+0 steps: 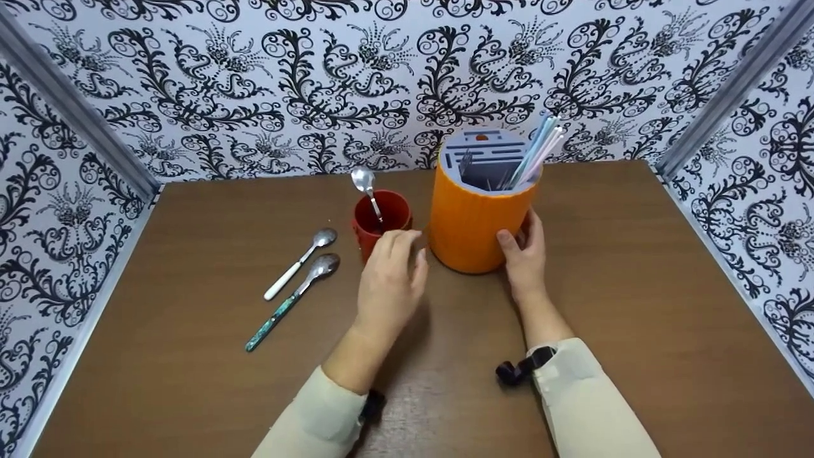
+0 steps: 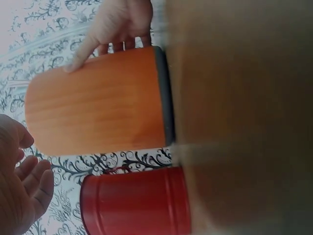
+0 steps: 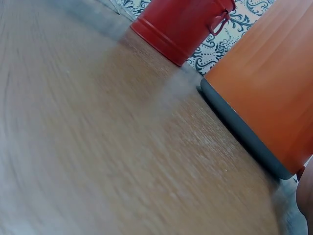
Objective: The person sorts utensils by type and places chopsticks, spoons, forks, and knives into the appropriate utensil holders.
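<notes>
An orange cylindrical knife block (image 1: pixel 480 222) with a grey slotted top stands upright on the table. My right hand (image 1: pixel 528 257) grips its lower right side, thumb in front and fingers further round. Pastel straw-like sticks (image 1: pixel 539 149) and a fork (image 1: pixel 466 162) stick out of its open compartment. Left of the block is a red metal cup (image 1: pixel 367 245) with a spoon (image 1: pixel 363 180) leaning in it, bowl up. My left hand (image 1: pixel 391 280) hovers in front of the cup, fingers loosely bent around nothing; the left wrist view shows these relaxed fingers (image 2: pixel 36 181).
Left of the cup, a white-handled spoon (image 1: pixel 284 281) and a green-handled spoon (image 1: pixel 278 320) lie side by side on the brown table (image 1: pixel 191 254). Patterned walls (image 1: pixel 286 83) enclose the back and both sides.
</notes>
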The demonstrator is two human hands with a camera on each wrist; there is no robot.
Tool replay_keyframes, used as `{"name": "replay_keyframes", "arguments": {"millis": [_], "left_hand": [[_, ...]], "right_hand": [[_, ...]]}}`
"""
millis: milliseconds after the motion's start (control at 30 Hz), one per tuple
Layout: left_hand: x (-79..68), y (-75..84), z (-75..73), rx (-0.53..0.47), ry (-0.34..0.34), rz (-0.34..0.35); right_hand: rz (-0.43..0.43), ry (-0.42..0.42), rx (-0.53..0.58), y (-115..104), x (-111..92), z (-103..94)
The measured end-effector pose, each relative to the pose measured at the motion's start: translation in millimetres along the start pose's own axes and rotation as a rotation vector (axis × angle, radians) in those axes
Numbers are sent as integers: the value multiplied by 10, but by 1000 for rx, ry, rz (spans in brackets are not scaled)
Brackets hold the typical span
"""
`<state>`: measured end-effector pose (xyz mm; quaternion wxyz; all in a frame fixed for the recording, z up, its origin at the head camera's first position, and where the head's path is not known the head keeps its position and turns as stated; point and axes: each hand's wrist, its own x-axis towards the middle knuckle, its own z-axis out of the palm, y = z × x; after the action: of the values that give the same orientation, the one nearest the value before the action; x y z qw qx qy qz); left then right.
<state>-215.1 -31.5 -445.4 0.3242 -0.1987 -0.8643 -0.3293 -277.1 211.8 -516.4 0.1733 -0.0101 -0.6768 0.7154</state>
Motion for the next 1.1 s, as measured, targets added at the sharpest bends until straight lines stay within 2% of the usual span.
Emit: {"name": "replay_keyframes", "arguments": {"millis": [267,433,733,1100], "left_hand": [[-64,-92,-32,0,-23,-45],[-68,-194,-100,26,-40,-73],[-25,-403,-316,36,-97,-231],[-8,-584,-430,105,-265,-395]], "right_hand": [[-31,14,17,14,18,-25],[-74,22,74,27,37,-2],[-74,26,81,37,43,24],[-78,31,77,39,46,23]]}}
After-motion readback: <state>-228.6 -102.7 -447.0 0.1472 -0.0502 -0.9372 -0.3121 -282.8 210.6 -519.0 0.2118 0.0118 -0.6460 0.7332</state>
